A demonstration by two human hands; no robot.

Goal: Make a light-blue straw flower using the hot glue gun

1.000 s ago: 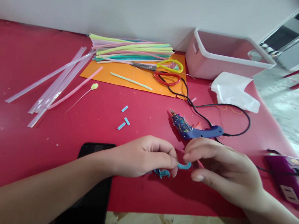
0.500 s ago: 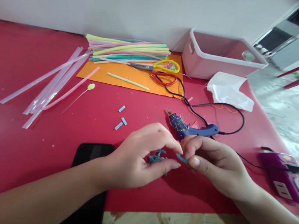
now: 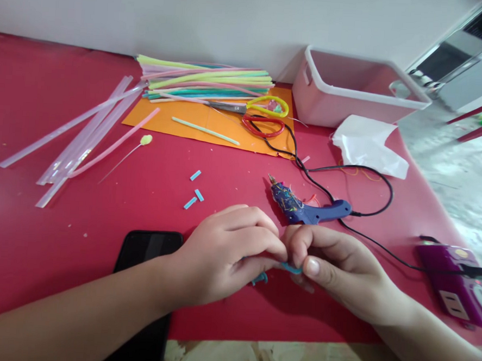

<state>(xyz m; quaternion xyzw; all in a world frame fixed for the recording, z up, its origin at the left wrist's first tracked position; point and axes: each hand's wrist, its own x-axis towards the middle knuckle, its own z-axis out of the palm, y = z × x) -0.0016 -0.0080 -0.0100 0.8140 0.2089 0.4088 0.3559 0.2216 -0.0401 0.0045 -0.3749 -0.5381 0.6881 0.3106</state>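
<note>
My left hand [image 3: 228,253] and my right hand [image 3: 333,268] meet fingertip to fingertip low over the red table [image 3: 99,221]. Both pinch a small blue curled straw piece [image 3: 289,268]; a second blue curl [image 3: 259,279] pokes out under my left fingers. Just behind my hands a blue glue gun [image 3: 305,206] lies on its side, its black cord [image 3: 372,177] looping to the right.
Phone [image 3: 147,251] under my left wrist. Three blue straw bits [image 3: 195,191]. Clear tubes [image 3: 80,138] at left. Orange sheet [image 3: 211,125] with coloured straws [image 3: 206,80] and scissors [image 3: 262,106]. White bin [image 3: 352,92], crumpled tissue [image 3: 369,145], purple power strip [image 3: 459,286] at right.
My left fingers, spread apart half a second ago, have closed into a pinch against my right fingertips. The blue curls are now mostly hidden under my left hand.
</note>
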